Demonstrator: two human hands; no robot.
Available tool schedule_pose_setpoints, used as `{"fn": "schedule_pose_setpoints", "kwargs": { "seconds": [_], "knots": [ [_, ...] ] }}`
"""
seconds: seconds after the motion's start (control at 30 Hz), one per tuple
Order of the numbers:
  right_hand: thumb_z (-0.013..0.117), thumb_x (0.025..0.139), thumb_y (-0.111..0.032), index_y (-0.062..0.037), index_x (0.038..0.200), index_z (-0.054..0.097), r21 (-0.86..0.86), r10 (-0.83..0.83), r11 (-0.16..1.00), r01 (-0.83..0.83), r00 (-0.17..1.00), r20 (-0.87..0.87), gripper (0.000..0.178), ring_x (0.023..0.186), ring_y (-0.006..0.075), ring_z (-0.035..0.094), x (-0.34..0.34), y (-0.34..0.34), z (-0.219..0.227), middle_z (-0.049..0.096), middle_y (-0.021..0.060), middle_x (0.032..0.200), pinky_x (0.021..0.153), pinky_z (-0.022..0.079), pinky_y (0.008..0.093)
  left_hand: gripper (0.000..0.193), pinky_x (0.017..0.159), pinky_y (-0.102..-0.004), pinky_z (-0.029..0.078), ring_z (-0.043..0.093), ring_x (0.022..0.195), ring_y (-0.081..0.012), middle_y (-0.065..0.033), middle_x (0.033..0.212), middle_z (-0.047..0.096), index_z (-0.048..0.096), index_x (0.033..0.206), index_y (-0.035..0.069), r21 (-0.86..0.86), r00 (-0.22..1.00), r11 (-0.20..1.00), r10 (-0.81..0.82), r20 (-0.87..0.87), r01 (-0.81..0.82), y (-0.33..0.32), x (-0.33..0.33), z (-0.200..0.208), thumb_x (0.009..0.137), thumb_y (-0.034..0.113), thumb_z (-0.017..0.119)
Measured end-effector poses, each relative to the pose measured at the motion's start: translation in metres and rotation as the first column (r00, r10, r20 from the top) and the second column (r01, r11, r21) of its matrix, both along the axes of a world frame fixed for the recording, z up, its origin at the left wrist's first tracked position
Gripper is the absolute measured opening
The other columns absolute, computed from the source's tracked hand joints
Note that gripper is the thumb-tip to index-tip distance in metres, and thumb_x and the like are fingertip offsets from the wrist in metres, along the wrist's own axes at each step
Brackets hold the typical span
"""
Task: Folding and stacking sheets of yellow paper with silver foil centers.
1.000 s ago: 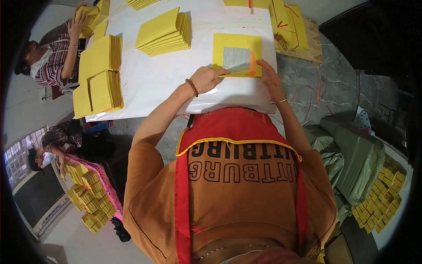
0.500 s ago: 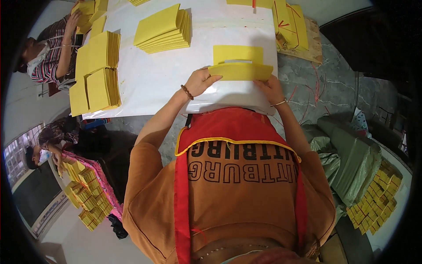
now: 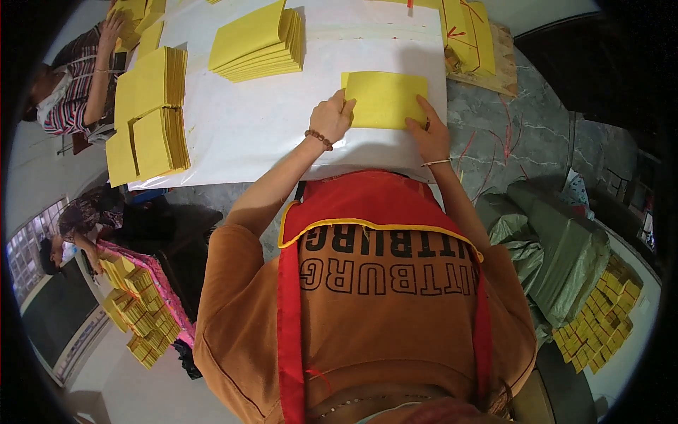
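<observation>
At upper centre of the head view: a folded yellow sheet (image 3: 387, 99) lay flat on the white table cover (image 3: 268, 127), just inside its right edge.
Left hand (image 3: 330, 116): fingers curled, pressing down on the sheet's left edge; not pinching it.
Right hand (image 3: 431, 134): fingers extended onto the sheet's lower right corner, flat and pressing; a thin stick-like item near the fingertips, too small to tell.
Change, from a second back: the sheet was open then, with a grey square at its centre; half a second back a flap was lifted mid-fold; at this moment it was shut and flat, grey square hidden.
Meaning: by my read the fold was finished and the hands were creasing it down.
Edges: table cover ended just right of the sheet; the grey stone floor (image 3: 522, 134) lay beyond, with red strings on it.
Open room: bare white cover to the left of the sheet and between it and the near stack (image 3: 258, 42) at upper centre.
Upper left: two more yellow stacks (image 3: 152, 113) at the cover's left edge; another person (image 3: 70, 92) working there.
Upper right: bundled yellow stacks tied in red (image 3: 470, 35).
Lower right: green sacks (image 3: 565, 254) and small yellow bundles (image 3: 597, 318).
</observation>
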State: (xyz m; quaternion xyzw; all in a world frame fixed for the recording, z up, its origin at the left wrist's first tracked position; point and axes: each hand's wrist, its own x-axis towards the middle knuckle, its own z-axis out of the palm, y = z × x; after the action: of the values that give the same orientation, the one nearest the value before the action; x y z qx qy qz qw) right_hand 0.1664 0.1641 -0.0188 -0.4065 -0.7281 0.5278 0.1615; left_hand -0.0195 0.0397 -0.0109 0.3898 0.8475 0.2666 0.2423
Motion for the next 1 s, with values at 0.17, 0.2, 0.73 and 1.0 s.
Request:
{"fn": "schedule_pose_setpoints", "kwargs": {
  "seconds": [0.17,0.2,0.73,1.0],
  "knots": [
    [0.064,0.075,-0.019,-0.0101,0.124,0.051,0.060,-0.021,0.998,0.021,1.000,-0.008,0.052,0.100,0.0245,0.059,0.001,0.005,-0.013,0.059,0.0156,0.114,0.085,0.045,0.0307,0.026,0.060,-0.0489,0.045,0.059,0.067,-0.0396,-0.0202,0.071,0.061,0.052,0.097,0.003,-0.009,0.999,1.000,0.004,0.048,-0.004,0.004,-0.004,-0.003,0.085,0.026,0.051],
    [0.065,0.074,-0.021,-0.0109,0.123,0.052,0.068,-0.023,0.997,0.024,1.000,-0.013,0.052,0.099,0.0250,0.059,0.001,0.006,-0.013,0.059,0.0158,0.113,0.085,0.045,0.0312,0.029,0.061,-0.0486,0.046,0.059,0.068,-0.0394,-0.0198,0.073,0.061,0.051,0.103,0.003,0.002,0.996,1.000,0.024,0.082,-0.024,0.005,-0.004,0.000,0.084,0.026,0.052],
    [0.065,0.072,-0.029,-0.0152,0.123,0.053,0.117,0.008,0.993,-0.035,0.974,0.225,0.054,0.090,0.0306,0.061,-0.003,0.012,-0.012,0.063,0.0178,0.101,0.078,0.047,0.0365,0.039,0.090,-0.0461,0.035,0.042,0.116,-0.0293,-0.0126,0.128,0.045,0.050,0.120,0.013,0.012,0.935,0.983,-0.169,-0.311,0.182,0.014,0.006,0.026,0.083,0.025,0.056],
    [0.065,0.072,-0.028,-0.0142,0.121,0.054,0.099,0.001,0.995,-0.025,0.973,0.231,0.051,0.092,0.0315,0.060,-0.005,0.009,-0.007,0.060,0.0170,0.108,0.077,0.047,0.0346,0.059,0.103,-0.0463,0.025,0.029,0.129,-0.0272,-0.0084,0.139,0.034,0.038,0.134,0.018,0.004,0.622,0.761,-0.527,-0.579,0.648,0.023,0.035,-0.008,0.083,0.045,0.052]
  ]
}}
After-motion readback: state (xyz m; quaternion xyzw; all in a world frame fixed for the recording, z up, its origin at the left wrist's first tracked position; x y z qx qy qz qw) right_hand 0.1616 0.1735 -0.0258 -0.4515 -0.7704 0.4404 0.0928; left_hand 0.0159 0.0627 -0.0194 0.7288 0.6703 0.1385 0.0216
